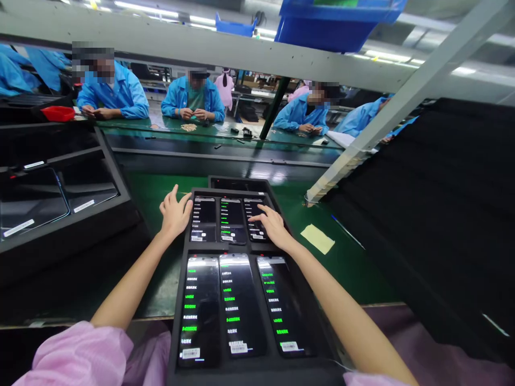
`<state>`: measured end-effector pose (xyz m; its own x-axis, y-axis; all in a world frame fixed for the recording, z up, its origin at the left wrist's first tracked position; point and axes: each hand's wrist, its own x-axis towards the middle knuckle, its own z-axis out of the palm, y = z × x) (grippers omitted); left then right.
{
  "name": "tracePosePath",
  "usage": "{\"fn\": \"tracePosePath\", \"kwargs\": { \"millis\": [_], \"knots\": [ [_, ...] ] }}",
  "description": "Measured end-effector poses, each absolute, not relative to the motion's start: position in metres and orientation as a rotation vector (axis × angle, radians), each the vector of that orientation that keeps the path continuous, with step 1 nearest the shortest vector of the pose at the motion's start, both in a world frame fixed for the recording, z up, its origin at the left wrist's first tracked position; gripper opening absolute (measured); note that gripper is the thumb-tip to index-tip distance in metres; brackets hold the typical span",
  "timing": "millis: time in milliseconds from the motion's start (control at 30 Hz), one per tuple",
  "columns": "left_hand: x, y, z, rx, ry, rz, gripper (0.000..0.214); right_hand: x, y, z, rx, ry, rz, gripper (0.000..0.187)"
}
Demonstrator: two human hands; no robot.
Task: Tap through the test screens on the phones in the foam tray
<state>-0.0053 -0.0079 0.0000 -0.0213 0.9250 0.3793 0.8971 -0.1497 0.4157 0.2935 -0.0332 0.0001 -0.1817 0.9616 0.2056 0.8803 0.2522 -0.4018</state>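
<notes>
In front of me lies a black foam tray (237, 247) with two rows of smartphones, their screens lit with lists of green and white text. My right hand (273, 225) reaches over the far right smartphone (254, 230), fingers stretched out at its screen; whether a fingertip touches the glass I cannot tell. Beside the tray's far left edge is my left hand (176, 214), fingers apart and holding nothing. The far middle smartphone (232, 220) and far left smartphone (203, 217) sit between my hands. Nearest me are the front left (201, 311), front middle (240, 300) and front right smartphones (285, 305).
Another black tray (237, 184) shows behind this one. On the left, a raised tray (108, 155) holds dark-screened phones. A yellow paper (317, 238) and a pen (348, 232) lie on the right. A slanted metal post (362, 139) rises there. Several co-workers in blue sit across the bench.
</notes>
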Motion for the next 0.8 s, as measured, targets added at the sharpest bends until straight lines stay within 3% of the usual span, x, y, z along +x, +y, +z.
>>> {"fn": "tracePosePath", "kwargs": {
  "millis": [167, 300, 367, 433, 567, 800],
  "knots": [
    [-0.017, -0.039, 0.006, 2.184, 1.815, 0.964, 0.044, 0.271, -0.031, 0.009, -1.532, -2.348, 0.434, 0.071],
    [-0.026, -0.067, 0.005, 2.238, 1.696, 0.953, 0.046, 0.269, -0.016, 0.003, -1.713, -2.393, -0.029, 0.055],
    [-0.033, -0.079, 0.001, 2.238, 1.683, 0.943, 0.046, 0.277, -0.012, 0.000, -1.831, -2.241, -0.302, 0.055],
    [-0.039, -0.090, -0.005, 2.228, 1.675, 0.932, 0.045, 0.291, -0.012, -0.003, -1.877, -2.131, -0.373, 0.055],
    [-0.047, -0.107, -0.011, 2.249, 1.574, 0.858, 0.043, 0.318, -0.021, -0.005, -1.779, -2.100, -0.112, 0.053],
    [-0.035, -0.146, -0.018, 2.381, 1.202, 0.654, 0.043, 0.322, -0.057, 0.014, -1.633, -2.098, 0.315, 0.069]
  ]
}}
